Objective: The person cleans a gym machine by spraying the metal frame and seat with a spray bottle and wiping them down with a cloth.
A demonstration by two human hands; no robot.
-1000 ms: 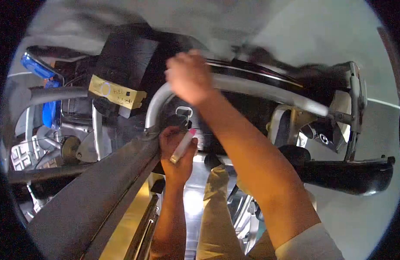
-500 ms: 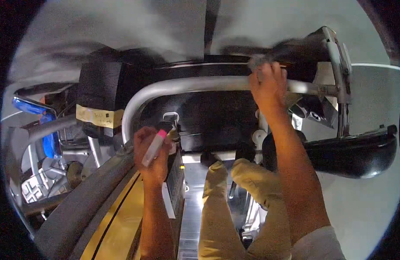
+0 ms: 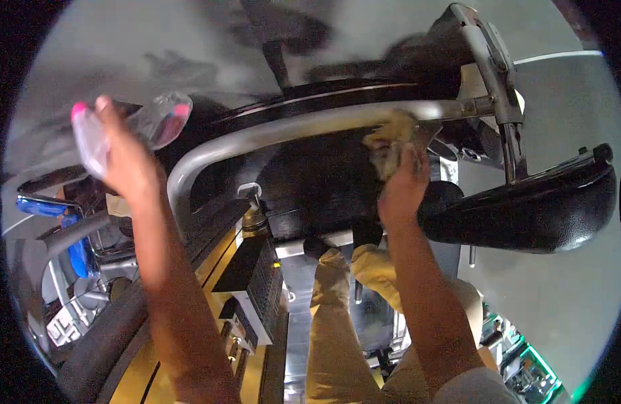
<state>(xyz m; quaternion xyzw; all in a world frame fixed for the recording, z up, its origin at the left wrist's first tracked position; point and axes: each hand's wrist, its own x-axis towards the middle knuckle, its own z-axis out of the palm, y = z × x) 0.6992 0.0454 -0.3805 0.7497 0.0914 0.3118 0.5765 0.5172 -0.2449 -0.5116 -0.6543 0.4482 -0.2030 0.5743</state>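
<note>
My left hand [image 3: 130, 165] is raised at the left and closed around a clear spray bottle [image 3: 169, 121]. Its whitish head with a pink tip sticks out on the left of the hand, and part of the bottle is hidden by the fingers. In my right hand [image 3: 403, 185] a crumpled, blurred beige-grey cloth [image 3: 390, 145] is gripped. The cloth is at the underside of the curved silver metal bar [image 3: 290, 128] and seems to touch it.
To the right, a black padded part [image 3: 533, 209] hangs by an upright metal post [image 3: 502, 108]. A dark padded rail [image 3: 122, 323] runs along the lower left, beside a black box [image 3: 246, 273]. Blue parts [image 3: 78, 246] of other equipment stand farther left.
My left hand has moved up and left with the spray bottle. My right hand has come down from the bar's top to its underside with the cloth. The view has tilted.
</note>
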